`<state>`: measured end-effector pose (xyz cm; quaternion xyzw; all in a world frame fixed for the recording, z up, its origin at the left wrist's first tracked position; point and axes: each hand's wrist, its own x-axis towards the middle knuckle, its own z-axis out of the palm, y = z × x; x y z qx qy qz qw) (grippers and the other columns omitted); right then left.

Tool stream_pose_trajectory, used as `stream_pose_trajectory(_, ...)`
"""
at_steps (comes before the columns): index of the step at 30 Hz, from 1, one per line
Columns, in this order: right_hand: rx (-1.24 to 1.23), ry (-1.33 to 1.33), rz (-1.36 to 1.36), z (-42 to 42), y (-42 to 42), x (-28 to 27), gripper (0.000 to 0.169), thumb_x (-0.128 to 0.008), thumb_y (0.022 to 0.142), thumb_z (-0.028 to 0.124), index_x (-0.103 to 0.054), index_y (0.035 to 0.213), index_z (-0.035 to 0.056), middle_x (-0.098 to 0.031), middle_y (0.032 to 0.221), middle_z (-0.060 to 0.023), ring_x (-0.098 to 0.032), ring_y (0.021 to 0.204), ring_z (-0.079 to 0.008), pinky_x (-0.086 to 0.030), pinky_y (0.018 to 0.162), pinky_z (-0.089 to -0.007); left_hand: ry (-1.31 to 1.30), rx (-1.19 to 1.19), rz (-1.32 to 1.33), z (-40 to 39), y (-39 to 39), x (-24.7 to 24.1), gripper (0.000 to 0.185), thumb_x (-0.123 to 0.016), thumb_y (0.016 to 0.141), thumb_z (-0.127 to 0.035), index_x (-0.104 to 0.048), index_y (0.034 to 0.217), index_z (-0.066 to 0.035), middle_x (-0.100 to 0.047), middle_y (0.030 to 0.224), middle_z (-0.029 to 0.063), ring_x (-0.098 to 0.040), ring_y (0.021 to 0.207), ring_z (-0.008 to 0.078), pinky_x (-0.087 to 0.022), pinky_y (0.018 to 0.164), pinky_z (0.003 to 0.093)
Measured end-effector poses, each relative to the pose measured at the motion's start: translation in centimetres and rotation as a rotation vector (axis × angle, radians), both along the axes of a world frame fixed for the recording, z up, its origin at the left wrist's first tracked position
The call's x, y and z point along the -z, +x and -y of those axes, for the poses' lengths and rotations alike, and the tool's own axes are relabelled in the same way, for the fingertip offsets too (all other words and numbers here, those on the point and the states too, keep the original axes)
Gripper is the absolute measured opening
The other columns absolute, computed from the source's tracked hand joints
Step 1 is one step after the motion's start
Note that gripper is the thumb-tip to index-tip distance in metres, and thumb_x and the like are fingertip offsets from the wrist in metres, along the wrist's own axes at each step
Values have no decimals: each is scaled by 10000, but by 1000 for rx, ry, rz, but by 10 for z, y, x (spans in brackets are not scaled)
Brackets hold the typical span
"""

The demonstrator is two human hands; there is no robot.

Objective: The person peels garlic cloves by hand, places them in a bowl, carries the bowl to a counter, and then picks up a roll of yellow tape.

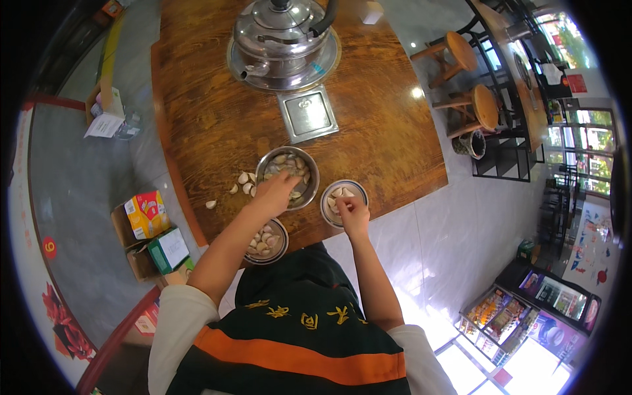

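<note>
My left hand [276,192] reaches over the near rim of a round steel bowl [316,185], its fingertips down among garlic cloves [280,159]; whether they grip one is hidden. Over a small blue-rimmed bowl [366,190] of pale garlic cloves [337,192] is my right hand [353,211], thumb and fingers pinched together. I cannot tell if a clove is between them. A second rimmed bowl [285,245], holding more garlic cloves [265,242], sits below my left forearm at the table edge. Loose cloves [243,178] lie left of the steel bowl.
A large steel kettle [281,39] stands on a round metal plate [331,64] at the wooden table's [385,123] far side. A square metal panel [308,114] lies nearer. Cartons [148,215] are on the left; wooden stools [485,107] stand at right.
</note>
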<state>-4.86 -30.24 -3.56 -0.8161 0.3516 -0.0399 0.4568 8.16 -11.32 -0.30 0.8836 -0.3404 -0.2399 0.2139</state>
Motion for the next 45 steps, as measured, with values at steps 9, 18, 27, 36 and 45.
stream_pose_trajectory(9, -146, -175, 195, -13, 7, -28, 75, -614, 761, 63, -557, 765, 15, -554, 719, -87, -550, 560, -155, -439, 521, -265, -206, -702, -37, -80, 15, -26, 329, -626, 764, -145, -539, 1074, -77, -555, 970, 73, -577, 773, 214, -476, 690, 324)
stream_pose_trajectory(18, -314, -111, 347, -57, 49, -72, 209, -608, 739, -20, -542, 936, -2, -533, 762, -98, -507, 570, -181, -423, 524, -272, 305, -694, -132, -132, -10, 23, 634, -706, 725, -263, -389, 1252, -109, -379, 1119, 157, -471, 998, 312, -441, 799, 392)
stream_pose_trajectory(27, -198, -149, -33, -60, 55, -47, 260, -623, 765, 142, -467, 914, -4, -535, 671, -119, -552, 608, -265, -443, 594, -375, -38, -666, -44, -109, -23, 44, 555, -649, 787, -271, -395, 1255, -115, -391, 1158, 122, -424, 1068, 284, -414, 857, 387)
stream_pose_trajectory(36, -110, 360, -30, -55, 48, -54, 143, -449, 850, 104, -473, 891, -31, -520, 561, -79, -524, 402, -136, -412, 347, -244, -142, -349, 195, -144, 7, 61, 515, -571, 828, -342, -403, 1261, -119, -344, 1336, 86, -299, 1244, 284, -300, 1001, 422)
stream_pose_trajectory(45, 262, 470, 39, -47, -99, -137, 164, -428, 872, 117, -479, 931, -27, -555, 654, -94, -490, 414, -135, -380, 357, -225, -277, 359, 203, -105, 33, 63, 496, -599, 766, -436, -489, 1205, -233, -296, 1378, 80, -235, 1290, 269, -154, 1062, 473)
